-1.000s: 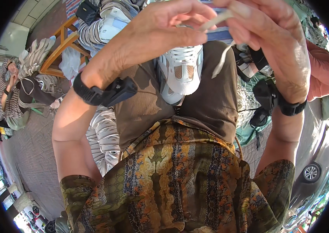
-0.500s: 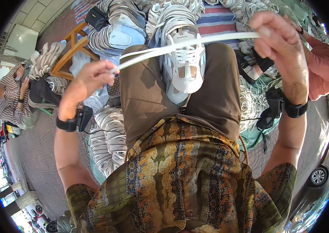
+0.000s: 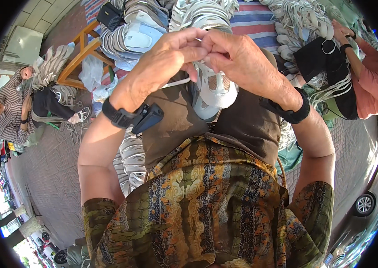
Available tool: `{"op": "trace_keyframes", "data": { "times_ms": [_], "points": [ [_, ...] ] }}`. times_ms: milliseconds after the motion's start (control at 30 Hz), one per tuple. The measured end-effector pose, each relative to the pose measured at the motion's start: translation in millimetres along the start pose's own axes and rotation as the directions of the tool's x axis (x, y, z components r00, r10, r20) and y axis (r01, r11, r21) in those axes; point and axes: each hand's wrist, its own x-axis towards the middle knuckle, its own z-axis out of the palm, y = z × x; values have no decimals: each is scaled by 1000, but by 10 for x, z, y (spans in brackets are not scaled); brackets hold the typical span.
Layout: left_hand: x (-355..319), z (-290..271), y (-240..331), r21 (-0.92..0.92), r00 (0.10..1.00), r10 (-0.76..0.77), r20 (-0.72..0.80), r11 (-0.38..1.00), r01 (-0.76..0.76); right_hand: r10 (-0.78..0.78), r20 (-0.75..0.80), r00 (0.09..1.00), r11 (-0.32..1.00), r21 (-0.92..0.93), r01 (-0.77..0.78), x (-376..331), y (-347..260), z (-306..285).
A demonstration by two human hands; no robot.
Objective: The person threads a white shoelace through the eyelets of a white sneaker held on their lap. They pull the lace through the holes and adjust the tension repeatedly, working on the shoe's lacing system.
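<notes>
A white and tan sneaker [image 3: 216,89] sits upright between my knees, its toe pointing toward me. My left hand [image 3: 164,60] and my right hand [image 3: 245,53] meet right above its laced front, fingertips touching. Both hands are closed in a pinch. Part of a flat white shoelace [image 3: 176,83] shows below my left hand. The stretch of lace at my fingertips is hidden by the fingers, as is most of the sneaker's lacing.
Stacks of pale shoe uppers [image 3: 202,18] lie ahead on a striped sheet [image 3: 254,24]. A wooden stool [image 3: 79,60] stands at left. One person in stripes [image 3: 10,107] sits far left; another in pink sleeves [image 3: 372,80] works at right beside hanging laces. More uppers lie by my left leg.
My hands, wide apart with the white shoelace stretched between them, have come together over the sneaker. The person at right has raised a dark piece with white laces.
</notes>
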Motion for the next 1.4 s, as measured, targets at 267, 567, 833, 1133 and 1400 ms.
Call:
{"op": "trace_keyframes", "data": {
  "times_ms": [267, 567, 833, 1133, 1400],
  "points": [
    [315, -189, -328, 62, 996, -46, 75, 997, 41, -12, 11, 1000, 921, 389, 7, -9, 570, -29],
    [675, -221, -726, 369, 972, -95, -213, 914, 170, 225, 46, 973, 961, 153, -230, -66, 1282, -66],
    [839, -193, -1029, 830, 962, 244, -122, 556, -36, 270, -1, 963, 954, 134, -267, -126, 1385, 41],
    [908, -227, -864, 791, 991, -36, -129, 599, 124, 246, -38, 969, 958, 162, -237, -132, 1436, 92],
    [884, -168, -658, 702, 941, -283, -184, 632, 327, 246, -68, 967, 962, 139, -235, -113, 1425, 124]
  ]
}}
